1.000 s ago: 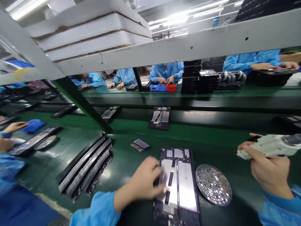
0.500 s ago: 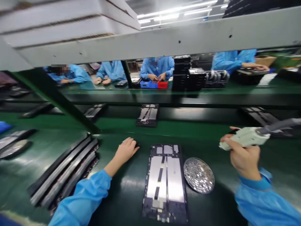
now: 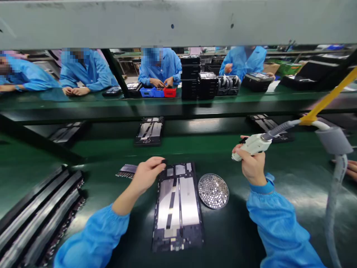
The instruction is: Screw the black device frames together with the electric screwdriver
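Note:
My left hand point(image 3: 147, 173) is closed in a pinch on a small black piece point(image 3: 164, 161) at the upper left corner of an opened tablet point(image 3: 192, 208). The tablet lies flat, showing silvery panels and a circuit board at its near end. Wrapped around a pale gun-shaped tool point(image 3: 253, 144) with a grey cable, my right hand point(image 3: 252, 165) is held right of the tablet, apart from it. Between them lies a round disc point(image 3: 213, 190) dotted with small shiny spots. Behind my left hand is a short dark strip point(image 3: 126, 170) with a toothed edge.
Long curved strips point(image 3: 47, 208) lie side by side at the left. Further tablets point(image 3: 150, 131) rest on the strip beyond the bench. A grey cable point(image 3: 333, 208) hangs at the right, near another person's hand point(image 3: 351, 170). Co-workers in blue sit opposite, behind small bins point(image 3: 157, 92).
The view has swung right. My left hand has moved from beside the tablet to its upper left corner, now with a small black piece. The right hand still grips the gun-shaped tool.

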Demonstrator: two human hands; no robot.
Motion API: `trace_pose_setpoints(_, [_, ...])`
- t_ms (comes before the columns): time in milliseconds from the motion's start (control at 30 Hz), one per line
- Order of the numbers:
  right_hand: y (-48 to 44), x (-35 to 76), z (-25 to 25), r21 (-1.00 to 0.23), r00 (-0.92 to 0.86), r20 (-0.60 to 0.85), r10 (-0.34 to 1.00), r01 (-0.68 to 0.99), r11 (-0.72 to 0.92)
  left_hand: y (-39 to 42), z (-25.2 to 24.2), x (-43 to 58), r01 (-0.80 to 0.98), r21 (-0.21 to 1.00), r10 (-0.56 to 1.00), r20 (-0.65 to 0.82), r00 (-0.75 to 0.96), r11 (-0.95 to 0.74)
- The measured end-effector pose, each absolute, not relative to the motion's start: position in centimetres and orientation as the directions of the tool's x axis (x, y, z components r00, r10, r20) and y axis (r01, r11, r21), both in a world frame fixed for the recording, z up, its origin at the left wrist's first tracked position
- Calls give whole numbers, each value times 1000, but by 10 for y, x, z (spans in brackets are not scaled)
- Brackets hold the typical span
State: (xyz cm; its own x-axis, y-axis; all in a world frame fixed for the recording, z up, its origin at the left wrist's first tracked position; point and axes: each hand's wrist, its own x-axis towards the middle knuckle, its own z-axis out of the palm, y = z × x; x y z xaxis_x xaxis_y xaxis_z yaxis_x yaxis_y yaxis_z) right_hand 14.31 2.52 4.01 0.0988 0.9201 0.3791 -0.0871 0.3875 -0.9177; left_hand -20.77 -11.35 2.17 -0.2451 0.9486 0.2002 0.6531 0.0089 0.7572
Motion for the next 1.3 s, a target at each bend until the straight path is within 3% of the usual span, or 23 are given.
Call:
trace_pose_setpoints(200, [23, 145, 42, -921, 101, 368, 925, -100, 377, -60, -7, -142, 430, 902, 988, 97, -117, -38])
trace_pose_setpoints(333, [23, 144, 43, -919, 104, 368, 924, -108, 379, -48, -21, -136, 459, 885, 990, 124, -63, -82])
trace_pose_setpoints(500, [24, 143, 41, -924, 101, 354, 930, -119, 364, -47, -25, -141, 591, 780, 971, 237, 28, -207])
trace_pose_setpoints(867, [24, 145, 38, -933, 100, 342, 934, -81, 350, -70, -38, -146, 754, 427, 848, 418, 325, -499])
trace_pose_setpoints(1067, [20, 143, 43, -936, 102, 338, 936, -65, 345, -110, -39, -147, 783, 302, 824, 368, 431, -544])
trace_pose_setpoints(1300, [11, 135, 56, -911, 102, 405, 909, -43, 410, -111, -26, -145, 800, 291, 850, 247, 466, -524])
